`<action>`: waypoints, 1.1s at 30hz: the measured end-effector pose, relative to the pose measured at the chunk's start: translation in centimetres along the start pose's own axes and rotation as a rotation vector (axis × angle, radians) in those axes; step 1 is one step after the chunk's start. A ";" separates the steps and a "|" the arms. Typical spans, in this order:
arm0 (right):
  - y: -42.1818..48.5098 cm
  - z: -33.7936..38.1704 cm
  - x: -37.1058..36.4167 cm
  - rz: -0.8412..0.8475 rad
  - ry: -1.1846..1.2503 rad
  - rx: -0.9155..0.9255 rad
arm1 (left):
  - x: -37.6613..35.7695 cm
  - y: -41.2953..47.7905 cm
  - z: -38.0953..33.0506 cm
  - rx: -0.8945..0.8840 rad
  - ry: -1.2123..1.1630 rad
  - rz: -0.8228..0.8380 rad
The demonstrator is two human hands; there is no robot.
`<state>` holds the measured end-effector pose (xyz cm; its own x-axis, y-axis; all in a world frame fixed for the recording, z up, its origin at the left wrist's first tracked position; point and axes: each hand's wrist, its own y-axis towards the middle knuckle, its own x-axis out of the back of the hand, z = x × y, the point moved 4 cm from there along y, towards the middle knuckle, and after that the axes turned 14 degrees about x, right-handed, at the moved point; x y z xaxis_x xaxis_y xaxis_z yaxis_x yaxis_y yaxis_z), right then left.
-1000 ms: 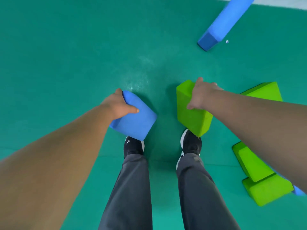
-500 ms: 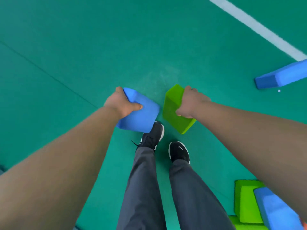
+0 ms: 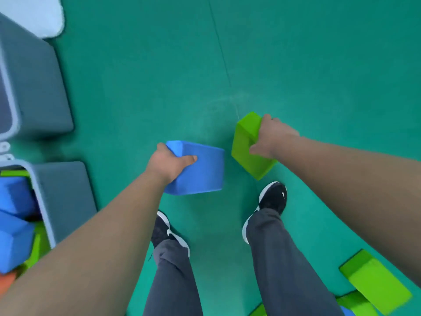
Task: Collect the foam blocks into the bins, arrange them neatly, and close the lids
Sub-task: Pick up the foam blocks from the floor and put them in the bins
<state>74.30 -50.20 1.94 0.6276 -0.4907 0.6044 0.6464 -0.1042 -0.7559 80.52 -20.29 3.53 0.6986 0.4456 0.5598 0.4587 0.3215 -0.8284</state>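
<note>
**Kid:** What is closest?

**Friend:** Two legs [image 3: 173, 281] in grey trousers, and black shoes [image 3: 273, 199] standing apart on the green floor [image 3: 319, 76].

**Kid:** What is at the sides?

**Friend:** At the left edge there is a grey bin [image 3: 66, 197]. It is open on top, with blue and green blocks inside. At the bottom right, loose green blocks [image 3: 378, 283] lie on the floor near the right leg.

**Kid:** And the hands?

**Friend:** The left hand [image 3: 169, 164] grips a blue block [image 3: 200, 174], with the thumb on its top face. The right hand [image 3: 271, 137] grips a green block [image 3: 247, 144], which is tilted. Both blocks are held up above the floor, just past the shoes. They are near each other with a gap between them.

**Kid:** Is there room to walk?

**Friend:** A wide stretch of green floor lies ahead and to the right. A thin seam [image 3: 223, 53] runs up it. Farther left stands a second grey bin [image 3: 38, 87], with a strip of floor between the two bins. In the top left corner there is a pale shape [image 3: 38, 14], too blurry to tell what it is.
</note>
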 end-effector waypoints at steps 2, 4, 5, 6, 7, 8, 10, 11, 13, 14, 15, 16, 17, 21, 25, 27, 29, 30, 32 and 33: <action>1.0 4.9 -2.3 0.011 -0.032 0.034 | 1.1 1.9 5.5 0.064 -0.065 0.008; 1.5 10.1 -4.9 0.024 -0.068 0.069 | 2.4 3.6 10.6 0.101 -0.094 -0.001; 1.7 12.8 -6.3 0.035 -0.088 0.092 | 3.2 4.4 13.1 0.114 -0.106 -0.008; 1.7 15.4 -7.7 0.047 -0.107 0.112 | 4.0 5.0 15.6 0.125 -0.122 -0.009; 1.6 18.0 -9.0 0.057 -0.124 0.131 | 4.8 5.6 18.0 0.137 -0.145 -0.008; 1.5 20.5 -10.3 0.067 -0.139 0.148 | 5.7 6.1 20.4 0.155 -0.173 -0.005; 1.3 25.4 -12.5 0.082 -0.164 0.179 | 7.6 6.9 25.0 0.198 -0.248 0.001; 1.1 27.8 -13.3 0.089 -0.178 0.196 | 8.7 7.3 27.2 0.217 -0.294 0.000; 0.9 32.7 -14.5 0.102 -0.217 0.240 | 11.0 7.8 31.2 0.253 -0.391 -0.009; 0.9 35.2 -14.8 0.106 -0.244 0.267 | 12.3 8.0 32.9 0.268 -0.438 -0.016; 0.8 37.5 -14.8 0.104 -0.271 0.294 | 13.5 8.1 34.5 0.277 -0.481 -0.021; 0.8 39.8 -14.6 0.095 -0.296 0.320 | 14.7 8.1 35.8 0.280 -0.523 -0.026; 0.7 42.1 -14.3 0.079 -0.320 0.344 | 16.0 8.1 36.9 0.281 -0.567 -0.034; 0.0 51.0 -11.7 -0.021 -0.347 0.430 | 21.7 7.4 40.4 0.272 -0.747 -0.084; -2.0 59.2 -8.5 -0.123 -0.412 0.584 | 26.3 6.4 43.8 0.271 -0.921 -0.151; -3.7 63.1 -7.3 -0.150 -0.458 0.663 | 28.1 5.0 46.2 0.279 -1.024 -0.175; -5.6 66.6 -6.3 -0.172 -0.474 0.729 | 29.0 3.2 48.5 0.288 -1.135 -0.182; -6.5 68.0 -6.0 -0.178 -0.479 0.761 | 29.3 2.2 49.6 0.288 -1.206 -0.183; -8.2 70.3 -6.1 -0.184 -0.498 0.819 | 29.1 0.5 51.7 0.282 -1.354 -0.178; -9.1 71.2 -6.3 -0.184 -0.516 0.848 | 28.7 -0.3 52.7 0.289 -1.404 -0.174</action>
<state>95.38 15.48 22.88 0.4681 -0.0738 0.8806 0.7213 0.6076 -0.3325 71.50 36.46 20.95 -0.5377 0.7674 0.3493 0.2366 0.5350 -0.8111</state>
